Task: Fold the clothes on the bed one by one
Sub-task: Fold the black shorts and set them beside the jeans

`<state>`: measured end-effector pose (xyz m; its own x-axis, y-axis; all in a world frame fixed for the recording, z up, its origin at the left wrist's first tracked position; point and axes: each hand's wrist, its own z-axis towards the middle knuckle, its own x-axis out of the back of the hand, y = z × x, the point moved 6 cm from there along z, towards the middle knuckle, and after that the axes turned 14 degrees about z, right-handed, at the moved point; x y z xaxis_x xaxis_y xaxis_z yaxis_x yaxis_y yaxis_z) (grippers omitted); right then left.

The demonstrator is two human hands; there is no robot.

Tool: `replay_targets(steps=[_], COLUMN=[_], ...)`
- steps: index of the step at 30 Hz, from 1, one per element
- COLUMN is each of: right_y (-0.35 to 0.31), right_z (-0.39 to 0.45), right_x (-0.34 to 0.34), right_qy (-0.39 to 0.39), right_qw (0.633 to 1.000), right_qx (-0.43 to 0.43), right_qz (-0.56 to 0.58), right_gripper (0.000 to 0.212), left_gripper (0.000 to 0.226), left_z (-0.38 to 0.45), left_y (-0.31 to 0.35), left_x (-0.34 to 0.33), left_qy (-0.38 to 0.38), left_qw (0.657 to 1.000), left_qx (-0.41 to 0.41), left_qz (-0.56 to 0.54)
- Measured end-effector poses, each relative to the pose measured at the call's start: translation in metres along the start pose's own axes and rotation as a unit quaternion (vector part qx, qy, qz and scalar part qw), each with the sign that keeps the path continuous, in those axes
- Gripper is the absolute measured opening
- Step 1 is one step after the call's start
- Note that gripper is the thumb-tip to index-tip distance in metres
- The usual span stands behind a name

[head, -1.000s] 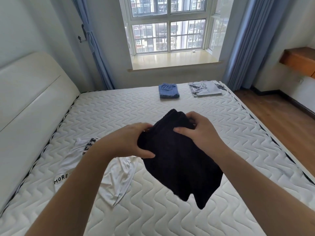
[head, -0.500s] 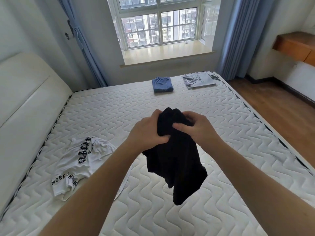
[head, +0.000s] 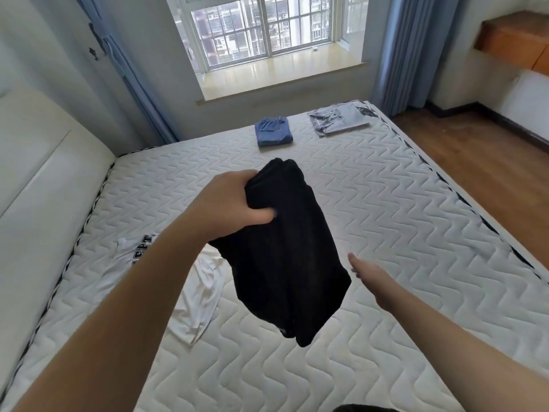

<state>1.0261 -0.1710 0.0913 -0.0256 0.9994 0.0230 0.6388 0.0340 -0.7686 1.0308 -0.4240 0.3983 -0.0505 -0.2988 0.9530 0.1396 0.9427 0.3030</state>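
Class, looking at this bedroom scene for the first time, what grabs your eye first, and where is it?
A black garment hangs mid-frame above the bed, gripped by the left hand; the right hand reaches open beside it. Folded jeans lie at the far edge, and an unfolded white shirt lies left.

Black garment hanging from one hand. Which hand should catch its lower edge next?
Right hand: it's open and empty beside the hanging black garment, near its lower part. The left hand grips the top bunch, likely needed there.
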Motion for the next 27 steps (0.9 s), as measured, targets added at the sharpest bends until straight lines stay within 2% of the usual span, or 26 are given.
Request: replay_targets(steps=[1, 3, 8, 12, 15, 21, 23, 26, 27], right_y=[0.013, 0.023, -0.001, -0.024, -0.048, -0.094, -0.106, -0.116, -0.119], right_z=[0.006, 0.014, 0.026, 0.035, 0.039, 0.041, 0.039, 0.042, 0.042], right_x=[0.004, 0.005, -0.002, -0.01, -0.004, 0.03, 0.043, 0.066, 0.073], right_qy=[-0.004, -0.043, -0.145, -0.249, -0.277, -0.225, -0.196, -0.157, -0.149], right_qw=[0.999, 0.996, 0.983, 0.951, 0.934, 0.936, 0.94, 0.945, 0.945], right_qx=[-0.039, -0.063, -0.019, 0.004, 0.038, 0.109, 0.132, 0.169, 0.176], right_qz=[0.011, 0.049, 0.111, 0.181, 0.224, 0.25, 0.246, 0.23, 0.23], right_gripper=[0.078, 0.075, 0.087, 0.062, 0.051, 0.047, 0.058, 0.093, 0.096], left_gripper=[0.03, 0.029, 0.023, 0.024, 0.03, 0.036, 0.04, 0.05, 0.05], left_z=[0.001, 0.002, 0.004, 0.003, -0.003, -0.023, -0.031, -0.039, -0.041], left_y=[0.002, 0.006, 0.006, -0.001, -0.017, -0.063, -0.079, -0.097, -0.101], left_x=[0.004, 0.01, 0.022, 0.025, 0.025, 0.003, -0.014, -0.046, -0.058], left_qy=[0.001, 0.005, 0.032, 0.047, 0.054, 0.031, 0.012, -0.001, -0.005], left_qw=[1.0, 1.0, 0.999, 0.997, 0.992, 0.976, 0.969, 0.956, 0.952], left_qx=[-0.001, 0.0, 0.015, 0.039, 0.076, 0.15, 0.179, 0.21, 0.217], left_qz=[0.0, 0.001, -0.021, -0.043, -0.088, -0.152, -0.169, -0.206, -0.217])
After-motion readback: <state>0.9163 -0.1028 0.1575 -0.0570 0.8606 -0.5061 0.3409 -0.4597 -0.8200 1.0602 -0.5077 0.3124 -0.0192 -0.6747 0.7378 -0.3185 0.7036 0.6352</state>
